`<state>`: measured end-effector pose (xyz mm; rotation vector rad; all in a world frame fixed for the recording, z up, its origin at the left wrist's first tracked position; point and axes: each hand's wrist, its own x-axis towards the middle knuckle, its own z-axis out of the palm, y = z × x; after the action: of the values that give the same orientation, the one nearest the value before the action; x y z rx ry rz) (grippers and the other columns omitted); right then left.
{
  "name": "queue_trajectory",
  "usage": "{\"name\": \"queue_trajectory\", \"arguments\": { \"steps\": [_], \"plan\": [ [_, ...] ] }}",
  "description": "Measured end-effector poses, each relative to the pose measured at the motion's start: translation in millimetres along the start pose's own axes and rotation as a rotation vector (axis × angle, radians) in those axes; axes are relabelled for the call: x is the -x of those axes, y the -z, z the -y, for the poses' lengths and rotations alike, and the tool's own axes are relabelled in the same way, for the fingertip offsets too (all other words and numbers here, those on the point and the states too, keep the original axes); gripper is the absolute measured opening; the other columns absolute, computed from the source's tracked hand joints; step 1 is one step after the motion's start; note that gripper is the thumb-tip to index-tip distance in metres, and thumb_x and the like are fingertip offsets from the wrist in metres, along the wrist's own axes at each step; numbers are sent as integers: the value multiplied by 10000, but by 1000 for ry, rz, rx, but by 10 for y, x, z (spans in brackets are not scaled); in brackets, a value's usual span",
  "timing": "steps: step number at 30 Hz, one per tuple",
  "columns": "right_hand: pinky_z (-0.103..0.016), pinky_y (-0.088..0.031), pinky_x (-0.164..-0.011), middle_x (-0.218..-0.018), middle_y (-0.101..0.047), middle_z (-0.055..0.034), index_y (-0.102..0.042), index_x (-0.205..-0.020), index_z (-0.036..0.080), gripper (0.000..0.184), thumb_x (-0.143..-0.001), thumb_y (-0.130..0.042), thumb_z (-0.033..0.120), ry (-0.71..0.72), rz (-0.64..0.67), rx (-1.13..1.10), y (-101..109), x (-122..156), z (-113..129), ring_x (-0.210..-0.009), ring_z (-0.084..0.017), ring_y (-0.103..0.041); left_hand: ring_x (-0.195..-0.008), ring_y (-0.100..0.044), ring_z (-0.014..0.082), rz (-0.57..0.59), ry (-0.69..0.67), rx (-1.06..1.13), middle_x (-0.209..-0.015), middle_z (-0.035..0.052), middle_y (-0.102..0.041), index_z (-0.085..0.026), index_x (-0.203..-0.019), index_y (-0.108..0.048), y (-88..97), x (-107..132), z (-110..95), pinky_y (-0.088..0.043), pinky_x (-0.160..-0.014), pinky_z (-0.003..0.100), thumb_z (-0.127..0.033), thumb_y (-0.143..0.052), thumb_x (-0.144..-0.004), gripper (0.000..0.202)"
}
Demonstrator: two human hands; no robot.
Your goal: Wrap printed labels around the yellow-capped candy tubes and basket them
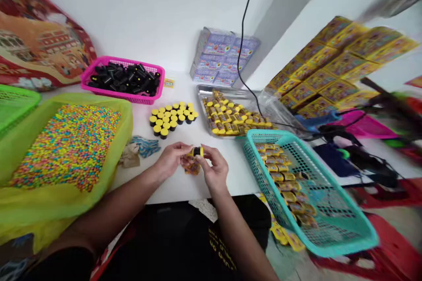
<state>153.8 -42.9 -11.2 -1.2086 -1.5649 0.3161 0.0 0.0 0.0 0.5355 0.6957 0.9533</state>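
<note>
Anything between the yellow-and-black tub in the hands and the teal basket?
Only the right hand, on the basket side of the yellow-and-black tub. Past it I see nothing before the teal basket's rim; the steel tray sits farther back, off that line.

A: What do the hands cover?

B: The left hand (170, 160) and right hand (215, 169) hide much of a small black-and-yellow cylinder (197, 152), and a crinkled yellow printed wrapper (191, 167) sits partly hidden beneath them.

A: What runs out of frame?

B: A bright green plastic mesh basket (20, 102) and a large red printed banner (39, 39) are both cut off by the left edge.

A: Anything you can't make out?

B: A dark rod-shaped object (392, 96) at the right is too blurred to name, and the yellow lettering on the black cloth (221, 246) is unreadable.
</note>
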Motion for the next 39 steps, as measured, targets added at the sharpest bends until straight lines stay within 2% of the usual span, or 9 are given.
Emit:
{"name": "queue_trajectory", "arguments": {
  "steps": [3, 5, 12, 16, 19, 22, 26, 32, 39],
  "plan": [
    [-393, -561, -823, -1100, -650, -103, -541, -1323, 229, 400, -936, -529, 333, 79, 40, 96, -129, 23, 31, -988, -227, -632, -555, -623, 158, 22, 50, 65, -644, 22, -659, -139, -658, -569, -25, 42, 51, -488, -531, 273, -308, -890, -507, 393],
    [-424, -554, -849, -1130, -632, -118, -500, -1364, 226, 478, -911, -569, 360, 120, 82, 137, -168, 19, 30, -1016, -248, -621, -564, -620, 151, 32, 68, 96, -654, 22, -657, -139, -642, -557, -25, 54, 58, -483, -527, 265, -306, -879, -533, 379],
    [-391, -568, -760, -972, -609, -72, -549, -1296, 237, 492, -842, -669, 385, 103, 152, 148, -115, -15, 2, -878, -224, -628, -631, -657, 167, 118, 98, 105, -726, 57, -677, -123, -747, -613, 17, 26, 76, -479, -556, 254, -311, -785, -705, 258],
    [-396, -574, -755, -1028, -607, -86, -514, -1292, 222, 588, -772, -738, 380, 123, 54, 198, -133, 26, 16, -918, -238, -627, -672, -679, 202, 118, 47, 87, -790, 81, -696, -128, -835, -620, -11, 33, 113, -517, -604, 299, -317, -758, -737, 254],
    [-392, -575, -769, -1034, -609, -90, -559, -1212, 220, 477, -773, -725, 310, 157, -42, 235, -142, 43, 19, -920, -231, -623, -681, -685, 198, 125, 9, 71, -834, 66, -701, -156, -990, -629, -44, 65, 96, -525, -627, 307, -306, -738, -757, 298],
    [-371, -578, -724, -980, -620, -81, -584, -1184, 221, 432, -777, -715, 287, 200, -61, 237, -117, 26, 16, -871, -219, -622, -704, -686, 189, 159, -7, 31, -879, 63, -700, -185, -1139, -612, -57, 94, 64, -520, -635, 297, -289, -713, -782, 385],
    [-344, -567, -651, -883, -636, -56, -586, -1185, 223, 412, -791, -696, 263, 272, -44, 235, -67, -7, 32, -758, -193, -614, -717, -679, 190, 193, -27, -27, -884, 78, -692, -162, -1069, -630, -49, 104, 52, -513, -629, 290, -312, -703, -793, 323],
    [-355, -561, -641, -864, -651, -57, -552, -1245, 230, 451, -809, -670, 233, 343, -12, 257, -40, 12, 38, -755, -204, -613, -634, -653, 171, 180, -40, -26, -829, 61, -681, -152, -926, -618, -81, 134, 43, -484, -559, 265, -312, -756, -738, 283],
    [-376, -573, -678, -960, -650, -83, -510, -1274, 230, 498, -807, -682, 222, 400, -64, 278, -20, 28, 42, -815, -212, -619, -744, -676, 187, 262, -92, -64, -859, 64, -685, -179, -1052, -633, -49, 139, 51, -514, -654, 290, -325, -688, -819, 280]
  ]
}}
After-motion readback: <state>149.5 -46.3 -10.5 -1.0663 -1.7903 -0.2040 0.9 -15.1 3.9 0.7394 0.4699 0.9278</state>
